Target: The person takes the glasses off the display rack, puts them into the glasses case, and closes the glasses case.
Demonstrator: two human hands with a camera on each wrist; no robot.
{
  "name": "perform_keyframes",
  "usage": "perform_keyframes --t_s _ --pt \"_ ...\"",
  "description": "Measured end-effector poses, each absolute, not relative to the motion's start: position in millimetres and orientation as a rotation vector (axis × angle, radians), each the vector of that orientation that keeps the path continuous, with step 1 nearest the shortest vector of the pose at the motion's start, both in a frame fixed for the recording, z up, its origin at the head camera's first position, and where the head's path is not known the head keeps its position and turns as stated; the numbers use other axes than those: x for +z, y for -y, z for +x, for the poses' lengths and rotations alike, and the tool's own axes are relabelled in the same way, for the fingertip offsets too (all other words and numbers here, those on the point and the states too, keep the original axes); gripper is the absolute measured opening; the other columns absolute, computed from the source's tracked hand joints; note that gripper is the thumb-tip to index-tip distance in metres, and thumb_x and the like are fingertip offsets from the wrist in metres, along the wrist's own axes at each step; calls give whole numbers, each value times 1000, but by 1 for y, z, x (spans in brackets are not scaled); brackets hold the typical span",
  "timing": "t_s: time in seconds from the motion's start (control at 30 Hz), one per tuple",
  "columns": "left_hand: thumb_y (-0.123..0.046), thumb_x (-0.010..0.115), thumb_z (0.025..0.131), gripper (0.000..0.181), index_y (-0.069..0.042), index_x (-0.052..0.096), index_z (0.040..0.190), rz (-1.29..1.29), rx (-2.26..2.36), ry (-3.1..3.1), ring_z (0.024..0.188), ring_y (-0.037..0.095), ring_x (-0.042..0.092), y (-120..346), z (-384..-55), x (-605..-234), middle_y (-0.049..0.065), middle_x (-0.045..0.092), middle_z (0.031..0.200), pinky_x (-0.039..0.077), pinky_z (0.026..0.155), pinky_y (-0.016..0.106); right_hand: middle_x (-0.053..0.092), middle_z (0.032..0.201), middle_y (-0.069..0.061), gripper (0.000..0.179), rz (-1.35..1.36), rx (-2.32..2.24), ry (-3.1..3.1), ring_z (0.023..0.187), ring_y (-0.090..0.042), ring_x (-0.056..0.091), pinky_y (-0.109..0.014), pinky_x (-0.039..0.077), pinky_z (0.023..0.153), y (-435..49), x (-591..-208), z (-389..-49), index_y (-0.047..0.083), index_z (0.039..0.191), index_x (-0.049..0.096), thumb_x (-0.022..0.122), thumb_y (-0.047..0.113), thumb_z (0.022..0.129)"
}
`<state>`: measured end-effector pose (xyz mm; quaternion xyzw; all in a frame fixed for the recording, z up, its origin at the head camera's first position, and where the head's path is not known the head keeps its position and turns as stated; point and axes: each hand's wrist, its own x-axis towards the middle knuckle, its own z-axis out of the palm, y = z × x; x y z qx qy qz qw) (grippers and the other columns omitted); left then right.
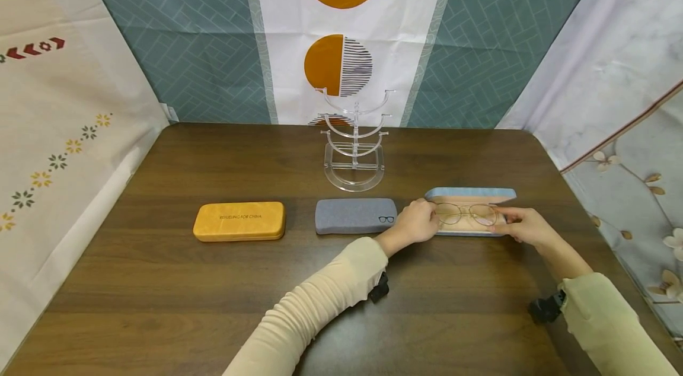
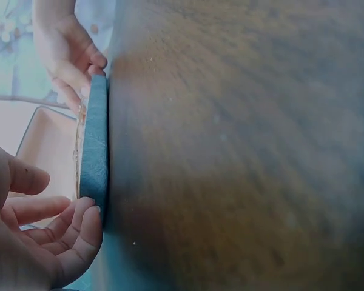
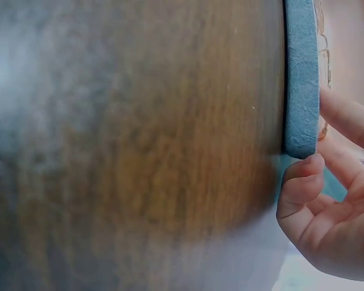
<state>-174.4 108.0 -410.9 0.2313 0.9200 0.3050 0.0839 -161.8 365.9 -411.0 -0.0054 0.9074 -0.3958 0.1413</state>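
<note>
Thin-framed eyeglasses (image 1: 465, 214) lie in an open blue glasses case (image 1: 472, 191) with a pale pink lining. My right hand (image 1: 525, 226) is at the case's right end, pinching the outer edge of the eyeglasses between thumb and index finger. In the right wrist view, its other fingers curl beside the end of the case (image 3: 301, 79). My left hand (image 1: 416, 222) is at the left end. In the left wrist view, its loosely bent fingertips (image 2: 88, 209) touch the corner of the case (image 2: 94, 142), with the thumb raised apart.
A grey glasses case (image 1: 352, 216) lies closed just left of my left hand. Farther left is a closed yellow case (image 1: 240, 222). Behind them stands a clear, tiered display rack (image 1: 354, 180) on the wooden table (image 1: 160, 299). Patterned cloths hang around the back and sides.
</note>
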Motion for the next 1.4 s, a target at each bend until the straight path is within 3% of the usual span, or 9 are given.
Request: perform_keyframes --t_s 0.2,0.43,0.6,0.83,0.93,1.03,1.23,1.3,1.4 --pt "-10 47 89 15 -11 61 83 775 965 -2719 58 8 36 -103 -172 -409 -1 44 71 28 44 19 33 61 5 65 0 -1177 -2606 48 -8 36 -23 34 46 -365 -411 -161 -11 131 37 69 15 80" --pt "-10 50 90 25 -8 66 108 799 1063 -2664 57 5 44 -98 -171 -405 0 65 93 36 51 14 36 65 3 65 1 -1209 -2615 48 -8 36 -23 35 46 -367 -410 -157 -12 131 38 69 16 81" --pt "-12 52 89 21 -6 67 103 797 1103 -2638 59 3 47 -94 -169 -400 -2 62 81 38 54 12 44 80 -5 64 36 -1233 -2621 53 -9 42 -24 40 50 -369 -410 -154 -13 129 39 69 18 82" --pt "-15 59 85 10 -7 65 90 710 1253 -2655 59 4 50 -88 -173 -402 -4 58 71 38 52 13 51 109 -20 57 34 -1175 -2619 76 -4 52 -29 50 62 -381 -404 -150 -12 125 44 62 28 87" --pt "-19 59 87 16 -5 61 96 609 1338 -2639 58 7 50 -87 -175 -403 -2 57 71 39 52 16 50 113 -24 60 35 -1173 -2603 80 -2 54 -31 51 65 -384 -400 -151 -12 127 39 55 33 91" --pt "-25 59 88 33 -3 55 112 529 1368 -2628 67 12 55 -86 -177 -402 3 60 82 43 57 20 45 120 -32 66 54 -1171 -2575 84 -4 57 -30 51 67 -384 -396 -154 -12 133 29 47 38 94" --pt "-40 56 87 63 -5 37 136 457 1350 -2640 104 22 56 -90 -180 -401 15 56 119 47 81 30 32 129 -40 76 61 -1209 -2498 101 -28 56 -36 52 76 -380 -391 -161 -16 137 7 34 43 97" --pt "-43 56 87 68 -6 33 139 411 1371 -2614 111 23 52 -92 -181 -401 15 51 126 45 86 32 31 129 -40 79 71 -1242 -2490 102 -26 55 -37 51 77 -379 -392 -163 -16 137 4 32 45 96" --pt "-45 56 86 73 -8 28 142 332 1416 -2553 117 24 48 -95 -181 -401 14 45 134 43 92 34 31 130 -39 81 79 -1290 -2484 96 -14 56 -36 51 77 -377 -393 -166 -16 138 5 28 48 96"
